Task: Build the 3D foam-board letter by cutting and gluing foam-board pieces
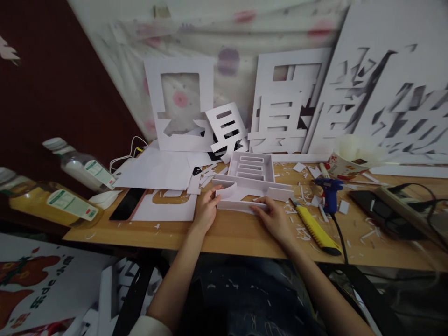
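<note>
A white foam-board piece (252, 169) with raised walls lies on the wooden table (231, 235); its upper box has several slots and its lower part spreads wider. My left hand (207, 208) grips the lower part's left end, thumb and fingers around the wall. Against the front wall, my right hand (273, 215) has its fingers pressed together on the right side of the same piece. A yellow utility knife (317, 228) lies to the right of my right hand, near a blue glue gun (330, 192).
Two bottles (72, 205) (84, 165) and a phone (128, 204) are at the left. White sheets (154, 163) lie behind. Cut-out panels (206, 70) lean on the wall. A paper bucket (346, 163), cables and scraps occupy the right side.
</note>
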A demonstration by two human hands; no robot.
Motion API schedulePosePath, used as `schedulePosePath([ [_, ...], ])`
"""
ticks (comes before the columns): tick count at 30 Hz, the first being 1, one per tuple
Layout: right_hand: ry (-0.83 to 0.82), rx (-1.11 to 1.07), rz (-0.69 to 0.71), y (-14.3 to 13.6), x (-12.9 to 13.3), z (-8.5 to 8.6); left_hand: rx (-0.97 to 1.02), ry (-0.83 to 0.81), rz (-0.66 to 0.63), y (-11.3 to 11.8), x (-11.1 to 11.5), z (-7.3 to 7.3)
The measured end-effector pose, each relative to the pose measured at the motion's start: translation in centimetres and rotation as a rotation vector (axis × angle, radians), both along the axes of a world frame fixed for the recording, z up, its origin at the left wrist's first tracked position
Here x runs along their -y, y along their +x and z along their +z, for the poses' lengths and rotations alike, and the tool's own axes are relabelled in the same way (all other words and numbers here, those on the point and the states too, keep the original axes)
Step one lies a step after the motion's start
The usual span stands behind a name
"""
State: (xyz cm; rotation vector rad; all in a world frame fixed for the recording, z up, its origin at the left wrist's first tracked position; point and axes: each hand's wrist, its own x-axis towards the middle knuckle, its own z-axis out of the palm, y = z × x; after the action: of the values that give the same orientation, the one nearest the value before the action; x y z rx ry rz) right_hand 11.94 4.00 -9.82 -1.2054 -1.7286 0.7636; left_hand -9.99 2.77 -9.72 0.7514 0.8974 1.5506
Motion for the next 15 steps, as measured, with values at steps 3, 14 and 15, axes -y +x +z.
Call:
schedulePosePath([
  [3, 0.003, -0.001, 0.003, -0.16, 0.19, -0.01, 0.002, 0.006, 0.003, 0.04, 0.00, -0.12],
  [14, 0.002, 0.016, 0.002, -0.33, 0.22, -0.15, -0.006, 0.004, 0.010, 0.14, 0.10, -0.03],
  [15, 0.000, 0.017, 0.000, -0.36, 0.20, -0.15, -0.006, 0.004, 0.011, 0.15, 0.14, 0.03],
])
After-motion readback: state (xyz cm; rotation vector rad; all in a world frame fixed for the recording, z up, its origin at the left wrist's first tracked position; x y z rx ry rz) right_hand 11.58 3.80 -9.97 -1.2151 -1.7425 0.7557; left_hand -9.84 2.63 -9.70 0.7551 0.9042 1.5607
